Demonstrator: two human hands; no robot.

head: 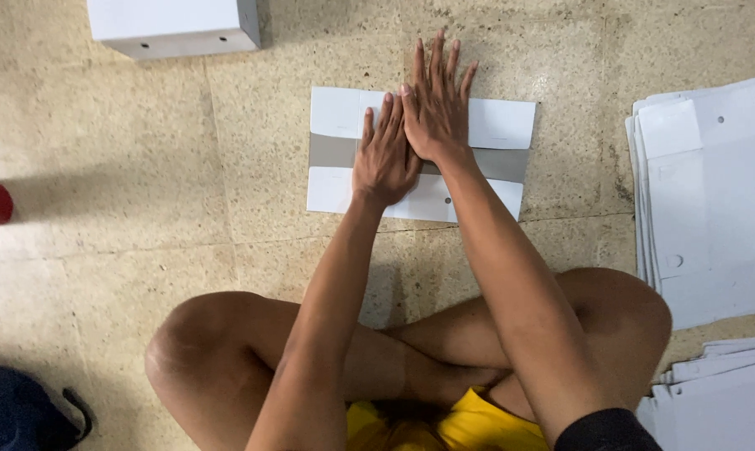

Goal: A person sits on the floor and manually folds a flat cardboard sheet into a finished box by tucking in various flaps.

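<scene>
Both hands lie flat with fingers spread wide, gripping nothing: the left hand and right hand press palms down, side by side, on a folded white cardboard sheet with a grey middle band, lying on the floor. A white box sits at 11 o'clock, stacked white sheets at 3 o'clock; bare floor lies between

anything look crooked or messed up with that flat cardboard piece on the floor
Nothing stands out. The white and grey cardboard blank lies flat and roughly square to the floor tiles, both flaps folded in, with the left hand and right hand pressed flat on it. The stack of blanks at right is slightly fanned, not spilled.
</scene>
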